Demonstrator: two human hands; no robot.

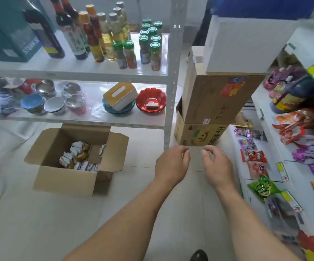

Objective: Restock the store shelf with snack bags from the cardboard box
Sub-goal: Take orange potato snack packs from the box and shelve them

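Note:
An open cardboard box (66, 178) sits on the tiled floor at the left, with several brown-and-white snack bags (78, 155) inside. The store shelf (237, 162) with snack bags runs along the right; a red bag (254, 155) and a green bag (263, 188) lie on its lowest level. My left hand (172, 163) and my right hand (216, 163) hang side by side over the floor between box and shelf. Both have loosely curled fingers and hold nothing.
A white metal rack (168, 102) at the back carries bottles (103, 38), bowls and a red dish (150, 99). Stacked cardboard cartons (214, 110) stand beyond my hands, with a white box (242, 44) on top. A dark shoe (199, 255) shows at the bottom edge.

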